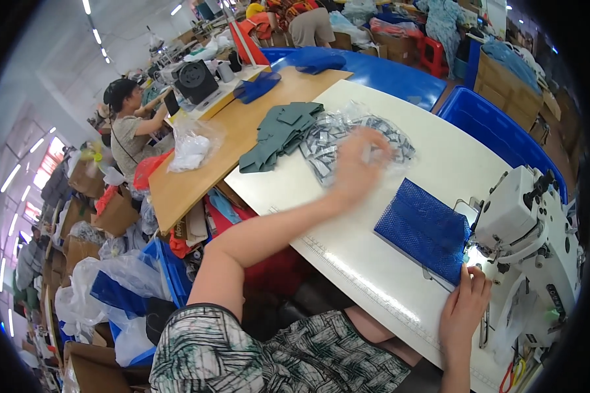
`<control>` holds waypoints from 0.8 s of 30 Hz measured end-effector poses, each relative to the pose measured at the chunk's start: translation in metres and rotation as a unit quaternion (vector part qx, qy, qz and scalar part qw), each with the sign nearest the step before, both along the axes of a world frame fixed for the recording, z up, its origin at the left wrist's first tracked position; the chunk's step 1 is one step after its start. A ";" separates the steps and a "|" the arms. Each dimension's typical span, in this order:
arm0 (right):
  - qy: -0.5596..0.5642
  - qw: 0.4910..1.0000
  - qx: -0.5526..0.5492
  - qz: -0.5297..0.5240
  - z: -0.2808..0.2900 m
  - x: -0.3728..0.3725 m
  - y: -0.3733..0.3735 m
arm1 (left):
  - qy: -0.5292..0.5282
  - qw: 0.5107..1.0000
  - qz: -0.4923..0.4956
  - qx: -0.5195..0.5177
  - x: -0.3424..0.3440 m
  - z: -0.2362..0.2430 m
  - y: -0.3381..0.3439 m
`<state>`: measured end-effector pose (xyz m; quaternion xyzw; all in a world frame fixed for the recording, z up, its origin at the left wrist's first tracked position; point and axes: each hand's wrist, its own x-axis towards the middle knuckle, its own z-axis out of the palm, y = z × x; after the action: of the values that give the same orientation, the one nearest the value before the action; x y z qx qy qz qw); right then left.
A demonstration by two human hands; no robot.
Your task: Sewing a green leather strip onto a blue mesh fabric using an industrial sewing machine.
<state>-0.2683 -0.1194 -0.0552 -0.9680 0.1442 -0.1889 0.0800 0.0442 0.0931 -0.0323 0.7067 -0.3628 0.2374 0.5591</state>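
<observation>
Closest to us, our right hand (464, 308) rests on the near edge of the white table (387, 288), fingers curled loosely against the near right corner of the blue mesh piece (423, 230); it presses or pins rather than grips. That blue piece lies flat with its far right corner tucked under the head of the white sewing machine (528, 229), its long axis running from near the machine back toward the far left. Our left hand (357, 167) is stretched well out across the table, blurred, fingers spread and open, lying on the clear plastic bag of small grey-and-white pieces (347, 141); we cannot tell whether it has pinched anything. So the bag sits ahead and left of the mesh piece, well apart from the right hand, and the left arm is plainly the nearer one. Just left of the bag, touching it, lies a stack of grey-green fabric cutouts (278, 131). Between the bag and the blue piece the tabletop is bare, open room for drawing a hand back. Beyond the left table edge stands a wooden bench (196, 177) with a white bag, and a person works farther off
</observation>
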 end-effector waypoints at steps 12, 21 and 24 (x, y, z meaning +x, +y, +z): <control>-0.014 1.000 0.007 -0.005 0.008 0.003 0.007 | 0.152 0.932 0.329 0.005 0.115 -0.037 0.171; -0.120 0.992 0.039 0.014 0.013 0.004 0.010 | 0.021 0.997 0.074 -0.030 -0.011 0.041 0.048; -0.146 0.972 0.137 0.122 0.015 0.003 0.012 | 0.077 0.989 -0.124 0.006 -0.082 0.039 -0.003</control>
<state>-0.2650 -0.1075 -0.0402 -0.9203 0.0359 -0.2951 0.2543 -0.0381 0.0901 0.0070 0.6757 -0.4049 0.1095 0.6062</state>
